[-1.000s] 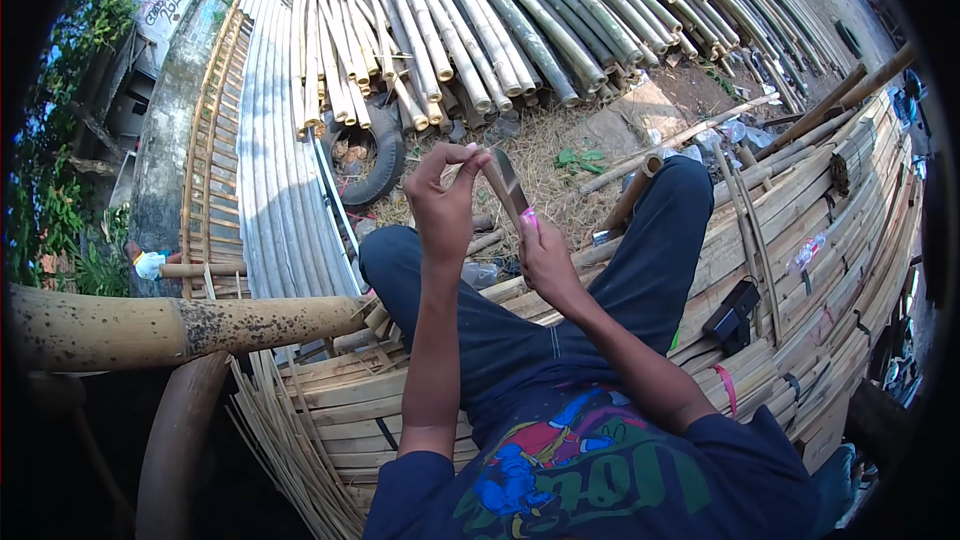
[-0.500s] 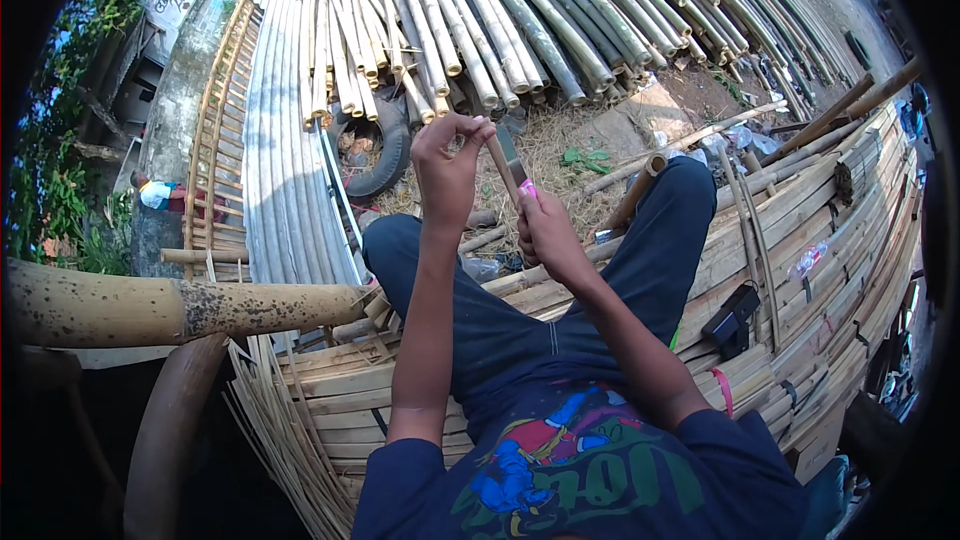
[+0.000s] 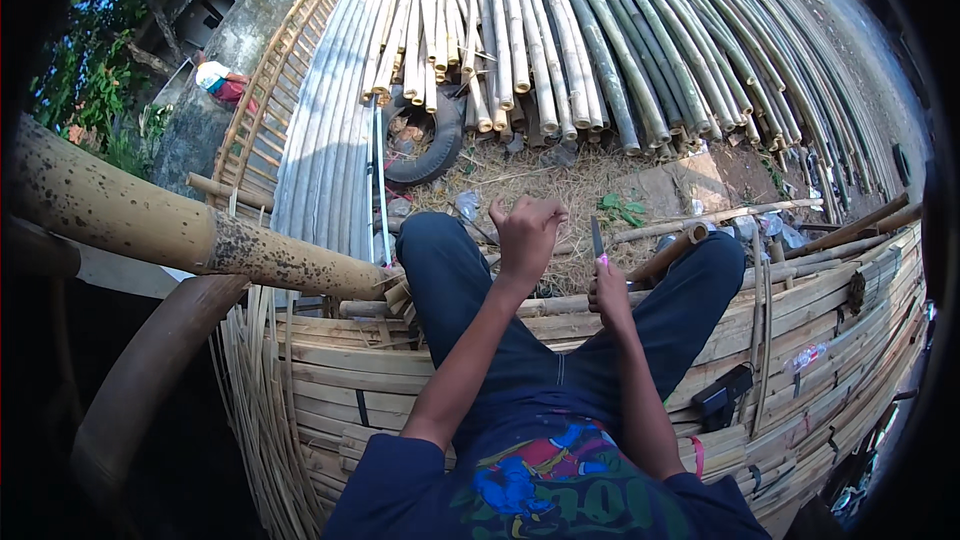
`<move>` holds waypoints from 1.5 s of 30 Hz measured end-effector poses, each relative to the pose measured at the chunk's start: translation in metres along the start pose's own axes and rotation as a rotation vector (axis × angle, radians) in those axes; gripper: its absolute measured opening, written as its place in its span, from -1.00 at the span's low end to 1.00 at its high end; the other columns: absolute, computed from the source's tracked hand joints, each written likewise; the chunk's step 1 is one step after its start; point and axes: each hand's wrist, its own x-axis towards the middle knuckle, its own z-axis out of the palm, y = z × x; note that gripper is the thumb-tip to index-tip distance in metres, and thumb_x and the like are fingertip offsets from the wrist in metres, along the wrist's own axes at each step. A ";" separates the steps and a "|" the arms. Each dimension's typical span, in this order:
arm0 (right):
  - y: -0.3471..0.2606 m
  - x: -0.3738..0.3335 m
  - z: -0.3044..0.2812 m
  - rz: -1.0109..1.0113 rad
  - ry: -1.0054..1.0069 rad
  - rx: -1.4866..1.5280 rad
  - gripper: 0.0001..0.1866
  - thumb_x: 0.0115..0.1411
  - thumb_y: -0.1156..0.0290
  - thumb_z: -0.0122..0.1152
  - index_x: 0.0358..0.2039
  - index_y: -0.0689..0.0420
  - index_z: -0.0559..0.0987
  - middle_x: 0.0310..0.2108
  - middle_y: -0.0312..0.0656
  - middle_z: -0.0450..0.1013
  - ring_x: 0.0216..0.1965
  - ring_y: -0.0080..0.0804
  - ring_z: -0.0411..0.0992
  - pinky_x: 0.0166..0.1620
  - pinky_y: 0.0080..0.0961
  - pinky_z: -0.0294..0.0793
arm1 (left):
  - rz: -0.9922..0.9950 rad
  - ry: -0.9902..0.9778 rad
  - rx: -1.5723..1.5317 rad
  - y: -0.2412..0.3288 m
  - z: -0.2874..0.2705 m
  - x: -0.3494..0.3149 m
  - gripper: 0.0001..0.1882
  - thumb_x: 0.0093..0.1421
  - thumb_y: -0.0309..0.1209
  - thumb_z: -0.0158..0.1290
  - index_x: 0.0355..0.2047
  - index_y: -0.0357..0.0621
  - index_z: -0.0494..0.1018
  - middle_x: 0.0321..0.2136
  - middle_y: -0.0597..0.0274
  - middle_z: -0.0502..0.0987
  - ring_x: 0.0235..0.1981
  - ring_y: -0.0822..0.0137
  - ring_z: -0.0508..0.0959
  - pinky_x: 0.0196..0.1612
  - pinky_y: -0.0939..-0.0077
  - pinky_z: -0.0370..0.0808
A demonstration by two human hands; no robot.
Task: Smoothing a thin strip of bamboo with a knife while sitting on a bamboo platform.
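Note:
My right hand [image 3: 611, 298] grips a knife [image 3: 599, 240] over my right thigh. Its narrow grey blade points up and away from me, and something pink shows where the blade meets my fist. To its left, my left hand [image 3: 530, 240] is raised above the gap between my knees. Its fingers are bent and spread apart, and I make out nothing in them. The blade does not touch the left hand.
Ahead lies a big stack of bamboo poles [image 3: 590, 60] with an old tyre [image 3: 440, 145] by their ends. Split bamboo slats [image 3: 370, 365] lie around and under me. A thick bamboo pole [image 3: 130, 205] crosses at left. A black box-shaped thing [image 3: 722, 395] sits at right. Someone [image 3: 222, 80] is far left.
My hands have moved apart and lower. The thin strip that ran between them no longer shows. The left hand's fingers have spread, the knife stays in my right hand, and the view has shifted.

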 end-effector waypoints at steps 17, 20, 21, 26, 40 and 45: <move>-0.063 0.002 -0.041 -0.196 0.018 0.115 -0.77 0.35 0.24 -0.11 -0.32 0.13 0.39 -0.69 -0.35 0.25 -0.77 -0.68 0.10 -0.72 -0.69 0.05 | -0.057 0.118 -0.684 0.057 -0.020 0.017 -0.89 0.05 -0.69 0.14 -0.38 -0.30 0.51 -0.44 0.13 0.58 -0.37 0.37 0.58 -0.25 0.52 0.50; -0.080 -0.023 -0.034 -0.155 -0.088 0.143 -0.76 0.35 0.22 -0.09 -0.30 0.12 0.39 -0.68 -0.37 0.25 -0.79 -0.73 0.05 -0.74 -0.73 -0.04 | -0.011 0.134 -0.713 0.054 -0.020 0.025 -0.91 0.07 -0.71 0.11 -0.38 -0.35 0.50 -0.44 0.11 0.58 -0.35 0.36 0.60 -0.25 0.53 0.54; -0.087 -0.030 -0.029 -0.154 -0.076 0.148 -0.76 0.35 0.22 -0.09 -0.30 0.12 0.39 -0.68 -0.37 0.25 -0.79 -0.73 0.05 -0.74 -0.73 -0.04 | -0.009 0.169 -0.720 0.053 -0.019 0.027 -0.90 0.05 -0.71 0.12 -0.39 -0.36 0.51 -0.46 0.08 0.58 -0.38 0.32 0.62 -0.30 0.51 0.56; -0.105 -0.047 -0.022 -0.168 -0.107 0.157 -0.76 0.35 0.20 -0.08 -0.31 0.11 0.40 -0.71 -0.43 0.16 -0.81 -0.78 -0.05 -0.75 -0.77 -0.12 | -0.045 0.169 -0.730 0.056 -0.030 0.034 -0.90 0.06 -0.70 0.13 -0.37 -0.36 0.52 -0.47 0.11 0.58 -0.40 0.38 0.61 -0.32 0.57 0.51; -0.089 -0.043 -0.021 -0.157 -0.166 0.109 -0.75 0.33 0.18 -0.07 -0.33 0.10 0.41 -0.70 -0.45 0.12 -0.78 -0.77 -0.05 -0.73 -0.75 -0.13 | -0.039 0.148 -0.611 0.037 -0.036 0.048 -0.89 0.08 -0.70 0.13 -0.36 -0.34 0.51 -0.42 0.20 0.56 -0.32 0.47 0.54 -0.17 0.59 0.51; -0.091 -0.043 -0.021 -0.175 -0.165 0.095 -0.74 0.33 0.17 -0.06 -0.34 0.09 0.41 -0.70 -0.46 0.11 -0.77 -0.77 -0.05 -0.72 -0.74 -0.13 | -0.061 0.124 -0.573 0.031 -0.024 0.042 -0.91 0.08 -0.68 0.15 -0.37 -0.35 0.51 -0.42 0.21 0.56 -0.33 0.51 0.53 -0.19 0.61 0.47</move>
